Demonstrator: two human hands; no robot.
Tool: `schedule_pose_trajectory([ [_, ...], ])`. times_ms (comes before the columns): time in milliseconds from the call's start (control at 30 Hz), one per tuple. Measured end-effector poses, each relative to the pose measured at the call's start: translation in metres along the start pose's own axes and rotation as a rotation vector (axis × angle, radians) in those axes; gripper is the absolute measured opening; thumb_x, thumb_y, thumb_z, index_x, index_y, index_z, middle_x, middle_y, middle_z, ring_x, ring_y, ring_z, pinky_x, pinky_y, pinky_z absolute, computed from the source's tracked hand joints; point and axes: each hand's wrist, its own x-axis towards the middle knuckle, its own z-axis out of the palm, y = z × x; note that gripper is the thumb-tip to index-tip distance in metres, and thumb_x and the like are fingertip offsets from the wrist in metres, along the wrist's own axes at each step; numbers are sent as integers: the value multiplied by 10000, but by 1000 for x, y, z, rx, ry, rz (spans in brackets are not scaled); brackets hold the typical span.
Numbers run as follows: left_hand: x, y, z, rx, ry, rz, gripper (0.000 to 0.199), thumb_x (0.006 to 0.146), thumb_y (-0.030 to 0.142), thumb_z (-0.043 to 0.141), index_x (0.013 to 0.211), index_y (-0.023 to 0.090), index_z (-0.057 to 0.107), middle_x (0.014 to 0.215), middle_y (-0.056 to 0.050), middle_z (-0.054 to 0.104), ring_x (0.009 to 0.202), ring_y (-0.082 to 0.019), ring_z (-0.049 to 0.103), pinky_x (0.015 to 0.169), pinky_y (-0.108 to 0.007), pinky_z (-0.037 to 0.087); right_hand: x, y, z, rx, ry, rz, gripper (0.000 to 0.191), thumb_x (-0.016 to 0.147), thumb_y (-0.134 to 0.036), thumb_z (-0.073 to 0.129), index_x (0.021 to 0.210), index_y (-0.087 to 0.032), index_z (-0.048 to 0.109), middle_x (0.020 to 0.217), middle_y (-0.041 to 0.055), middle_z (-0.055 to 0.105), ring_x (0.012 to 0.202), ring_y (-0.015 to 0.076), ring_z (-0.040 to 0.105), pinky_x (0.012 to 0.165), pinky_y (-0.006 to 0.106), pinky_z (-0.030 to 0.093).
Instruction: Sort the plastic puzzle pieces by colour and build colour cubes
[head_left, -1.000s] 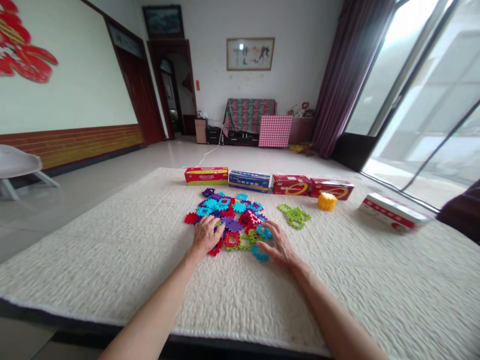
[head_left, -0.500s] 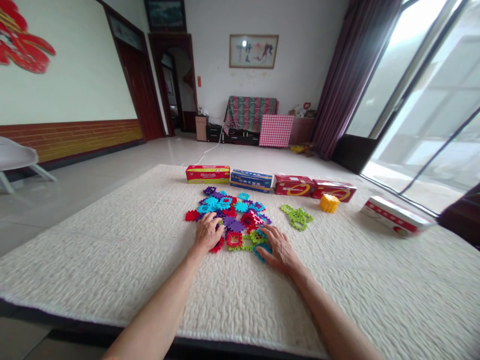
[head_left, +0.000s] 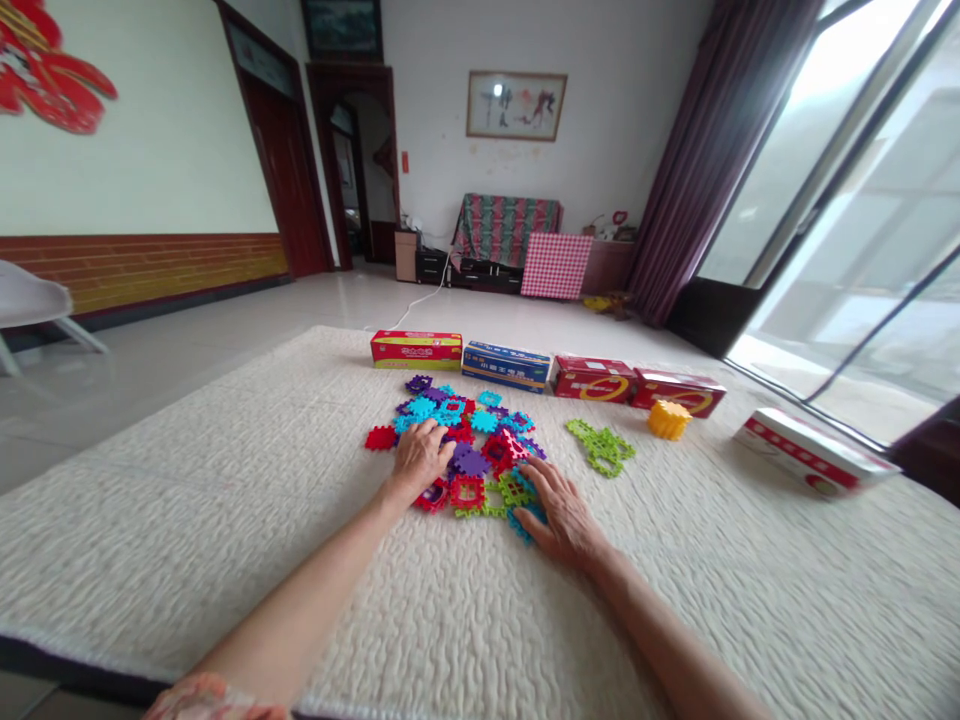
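Note:
A pile of notched plastic building pieces lies between and in front of my hands, with purple [head_left: 471, 460], red [head_left: 466, 491], light blue [head_left: 484, 422] and green pieces [head_left: 515, 489] overlapping. My left hand [head_left: 421, 460] rests on the pile's left side, fingers stretched forward over the pieces; what lies beneath the fingertips is hidden. At the near right edge of the pile, my right hand [head_left: 562, 510] lies with thumb and fingers apart, touching a blue piece [head_left: 523, 524] and the green one beside it. Neither hand visibly lifts anything.
Joined green pieces [head_left: 602, 446] lie flat to the right, before a yellow assembled block [head_left: 669, 420]. Behind stand a red-and-yellow box [head_left: 417, 351], a blue box [head_left: 505, 367] and two red boxes [head_left: 592, 379]. A white-and-red box [head_left: 814, 452] sits far right on the quilted cover [head_left: 225, 480].
My left hand has slid slightly forward over the pile, uncovering more of the red and purple pieces near it. The right hand stays at the pile's near right edge. The view has shifted slightly.

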Motion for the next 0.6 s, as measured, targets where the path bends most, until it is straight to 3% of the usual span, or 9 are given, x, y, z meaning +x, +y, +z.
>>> schedule_pose_trajectory([
  [133,10,-2,6,1,15,-13,266,848,355,548,1047,215,656,1077,-97,633,993,-256,565,899,-400,429,9,1,-1,23,22,-40,614,864,-435,508,1413,-209,348,1493,132,326,1363,293,307,1078,498,315],
  [300,11,-6,15,3,-30,74,338,869,301,501,1187,274,610,1353,-52,530,1231,-303,441,953,-454,388,28,-1,0,-4,-22,-58,585,855,-465,508,1389,-257,394,1500,90,339,1386,334,241,1067,611,236],
  [433,12,-7,18,17,-90,85,349,888,290,461,1208,284,598,1355,-32,538,1239,-303,445,952,-470,385,40,1,1,-2,-57,-98,525,857,-490,497,1332,-266,476,1495,79,357,1371,338,266,1059,614,226],
  [600,12,-5,16,44,-46,15,313,866,314,503,1147,262,631,1300,-63,570,1168,-294,500,932,-450,399,43,1,0,16,-57,-101,545,872,-516,474,1361,-275,460,1521,83,305,1354,323,308,1054,559,280],
])
